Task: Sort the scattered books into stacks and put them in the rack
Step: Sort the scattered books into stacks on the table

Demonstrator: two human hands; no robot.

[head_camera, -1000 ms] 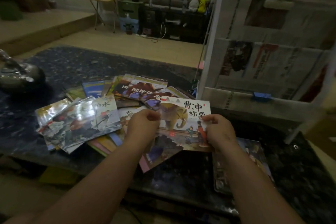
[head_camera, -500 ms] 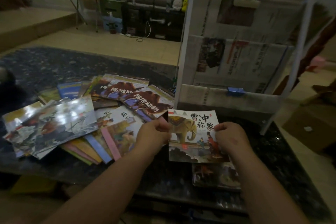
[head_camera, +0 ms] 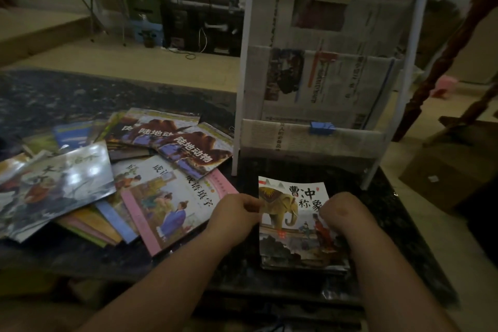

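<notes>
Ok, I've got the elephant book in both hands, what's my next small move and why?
Probably lower the elephant book flat onto the small stack beneath it and let go. The left hand and right hand pinch its side edges, it sits roughly over that stack, and the scattered pile to the left needs sorting.

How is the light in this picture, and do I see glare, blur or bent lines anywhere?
Head view: dim and yellowish overall, and the dark table loses detail; white glare patches sit on the glossy book at left; the elephant book has a sharp, readable title; the rack has a white post that leans, likely from the wide lens; the far room is murky.
</notes>
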